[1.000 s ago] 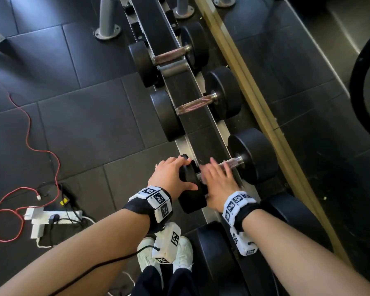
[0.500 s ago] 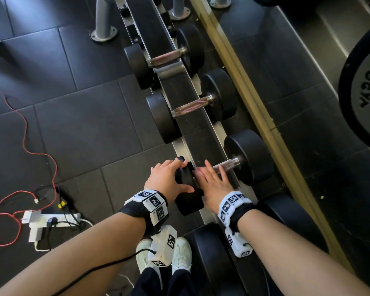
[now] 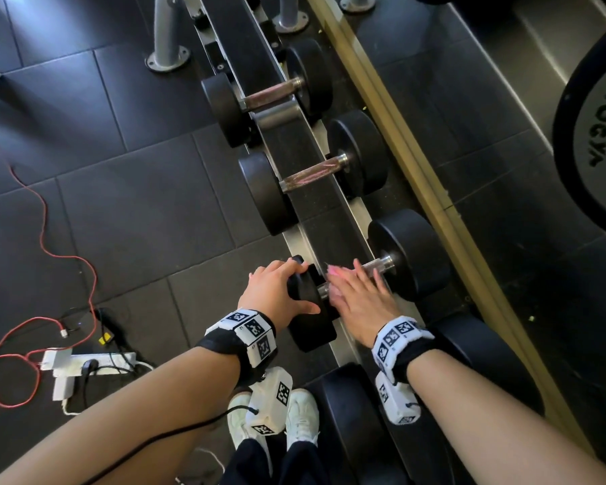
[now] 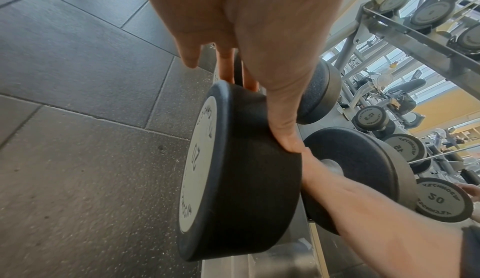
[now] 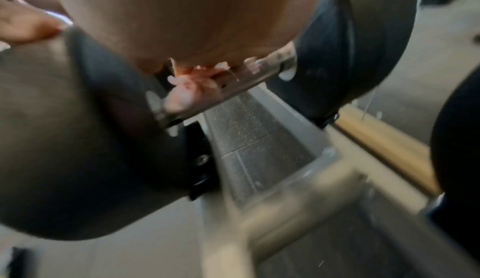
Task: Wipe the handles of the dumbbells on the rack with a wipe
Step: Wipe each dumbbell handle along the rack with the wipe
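While the black round-headed 20 dumbbell point(image 3: 350, 278) is lying across the long black-and-steel dumbbell rack point(image 3: 296, 162), the left hand point(image 3: 272, 292) is gripping the dumbbell's near head, fingers curling over the top of the rubber disc and thumb pressing on its rim. In the left wrist view the number 20 is showing on the pale end face of that head.

The right hand point(image 3: 359, 297) is lying flat over the dumbbell's chrome handle point(image 3: 378, 266), fingers straight and spread, pointing away from the person. In the right wrist view a crumpled pale pink wipe point(image 5: 197, 81) is sitting between the palm and the handle, pressed against the metal close to the near head; that view is blurred, so the wipe's full outline is not readable. The far end of the handle is showing bare next to the far head.

Further along the rack, two smaller black dumbbells with chrome handles point(image 3: 312, 175) are resting crosswise, well apart from the hands. A larger black dumbbell point(image 3: 417, 397) is sitting on the rack nearest the person, under the right forearm. On the dark tiled floor to the left, a white power strip point(image 3: 84, 360) and a looping red cable point(image 3: 42, 239) are lying. A pair of white shoes point(image 3: 277, 418) is showing at the bottom edge of the head view.
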The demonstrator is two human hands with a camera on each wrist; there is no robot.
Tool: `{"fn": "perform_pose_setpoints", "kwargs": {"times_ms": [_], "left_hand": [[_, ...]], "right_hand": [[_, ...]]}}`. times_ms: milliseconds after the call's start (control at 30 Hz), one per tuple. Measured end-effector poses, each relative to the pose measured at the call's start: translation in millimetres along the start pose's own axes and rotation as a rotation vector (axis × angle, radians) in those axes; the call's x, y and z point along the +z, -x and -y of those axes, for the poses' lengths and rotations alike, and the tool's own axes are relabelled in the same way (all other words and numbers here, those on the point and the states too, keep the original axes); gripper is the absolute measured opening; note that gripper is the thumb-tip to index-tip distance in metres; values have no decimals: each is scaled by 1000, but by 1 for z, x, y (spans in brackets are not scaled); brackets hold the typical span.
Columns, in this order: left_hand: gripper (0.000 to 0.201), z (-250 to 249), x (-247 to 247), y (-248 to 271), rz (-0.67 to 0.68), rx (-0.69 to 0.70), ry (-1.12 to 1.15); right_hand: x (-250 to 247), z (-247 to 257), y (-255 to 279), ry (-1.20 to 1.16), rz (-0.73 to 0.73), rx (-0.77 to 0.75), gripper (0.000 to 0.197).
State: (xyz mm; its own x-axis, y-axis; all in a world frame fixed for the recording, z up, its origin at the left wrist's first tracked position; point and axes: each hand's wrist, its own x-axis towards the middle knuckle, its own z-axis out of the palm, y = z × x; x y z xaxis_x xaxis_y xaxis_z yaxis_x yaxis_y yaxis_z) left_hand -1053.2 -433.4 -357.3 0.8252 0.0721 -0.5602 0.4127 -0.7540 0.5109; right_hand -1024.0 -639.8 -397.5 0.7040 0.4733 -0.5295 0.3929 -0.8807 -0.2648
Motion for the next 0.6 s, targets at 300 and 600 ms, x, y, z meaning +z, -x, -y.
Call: {"fn": "perform_pose_setpoints", "kwargs": {"times_ms": [300,600], "left_hand": [[85,-1,1,0,-18,-10,-16],[84,1,3,-1,-34,9,-18]], "right_hand": [[2,23,3,-466,-80,349,64],[12,42,4,-1112,-487,594,65]]}}
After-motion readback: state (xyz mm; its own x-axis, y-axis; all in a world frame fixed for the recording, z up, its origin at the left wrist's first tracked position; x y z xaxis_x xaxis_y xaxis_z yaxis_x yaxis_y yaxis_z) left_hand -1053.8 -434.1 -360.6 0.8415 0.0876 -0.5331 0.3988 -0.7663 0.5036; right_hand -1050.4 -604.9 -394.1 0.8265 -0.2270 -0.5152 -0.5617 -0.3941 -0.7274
